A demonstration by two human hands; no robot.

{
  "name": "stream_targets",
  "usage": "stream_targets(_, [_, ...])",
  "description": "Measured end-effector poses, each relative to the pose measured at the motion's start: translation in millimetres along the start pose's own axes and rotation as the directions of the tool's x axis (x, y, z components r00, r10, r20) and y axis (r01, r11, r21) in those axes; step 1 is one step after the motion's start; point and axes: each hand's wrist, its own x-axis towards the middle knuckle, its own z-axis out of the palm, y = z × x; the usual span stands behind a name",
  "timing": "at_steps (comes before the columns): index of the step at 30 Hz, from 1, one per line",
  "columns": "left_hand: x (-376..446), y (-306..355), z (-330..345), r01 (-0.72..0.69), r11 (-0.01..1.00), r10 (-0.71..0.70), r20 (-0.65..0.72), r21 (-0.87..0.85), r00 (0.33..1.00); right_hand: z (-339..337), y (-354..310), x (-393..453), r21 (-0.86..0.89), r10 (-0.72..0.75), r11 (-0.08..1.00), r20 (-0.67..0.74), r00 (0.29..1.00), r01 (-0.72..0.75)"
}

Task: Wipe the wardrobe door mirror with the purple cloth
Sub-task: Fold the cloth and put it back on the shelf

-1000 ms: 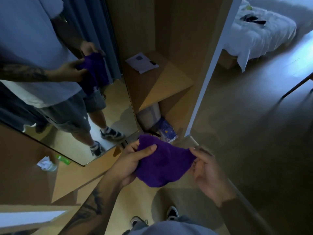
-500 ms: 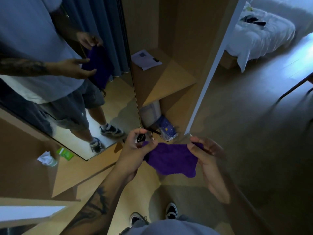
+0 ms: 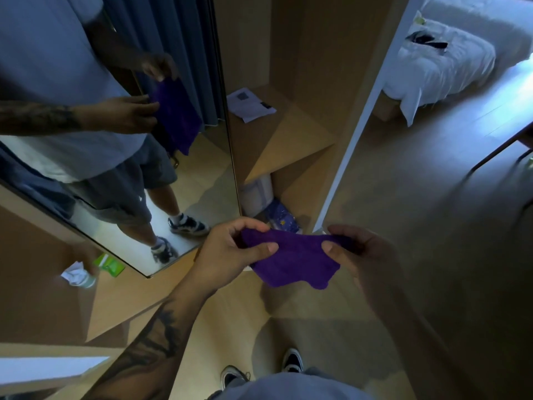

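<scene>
So right now it's prep, not wiping. Both hands hold the cloth (image 3: 291, 255) out in front of the body, low, above the floor, with the mirror (image 3: 121, 134) off to the left and nothing touching the glass. The left hand (image 3: 230, 249) pinches the left end between thumb and curled fingers (image 3: 268, 247), and the right hand (image 3: 363, 255) pinches the right end the same way, so the top edge is stretched between them and the rest sags down in a rounded flap.

My read: the cloth is getting spread or sorted out before use, so the task itself is barely begun. The next move probably calls for bunching or folding it into one palm, then turning left and lifting it up to the glass, since the mirror stands tall beside the open wardrobe.

The cloth looks deep purple, fuzzy like microfibre, soft and floppy, with no stiffness at all. Can't tell if it's damp. You can see it reflected in the mirror too, hanging from the reflected hands. The glass gives a clear reflection; I can't make out any smears in this dim light.
</scene>
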Motion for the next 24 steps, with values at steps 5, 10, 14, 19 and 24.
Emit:
stream_targets(5, [7.4, -4.0, -11.3, -0.125, 0.844, 0.097, 0.08, 0.522, 0.992, 1.0, 6.9, 5.2, -0.518, -0.171, 0.824, 0.158, 0.973, 0.229])
stream_targets(10, [9.4, 1.0, -14.0, -0.231, 0.682, 0.24, 0.086, 0.694, 0.967, 1.2, -10.1, 10.2, -0.701, -0.139, 0.65, 0.27, 0.953, 0.293])
stream_targets(14, [9.1, 6.3, -23.7, -0.188, 0.865, 0.216, -0.006, 0.466, 0.976, -2.8, -9.8, 19.1, -0.326, -0.144, 0.919, 0.245, 0.959, 0.221])
stream_targets(19, [3.5, 13.0, -19.4, -0.173, 0.973, 0.179, -0.022, 0.155, 0.984, 20.6, -14.6, 14.7, 0.113, -0.109, 0.99, 0.175, 0.979, 0.09])
stream_targets(24, [5.1, 12.5, -4.5, -0.006, 0.976, -0.022, -0.125, -0.219, 0.992, 39.8, -13.6, 13.1, 0.032, -0.003, 0.999, -0.039, 0.999, 0.004])
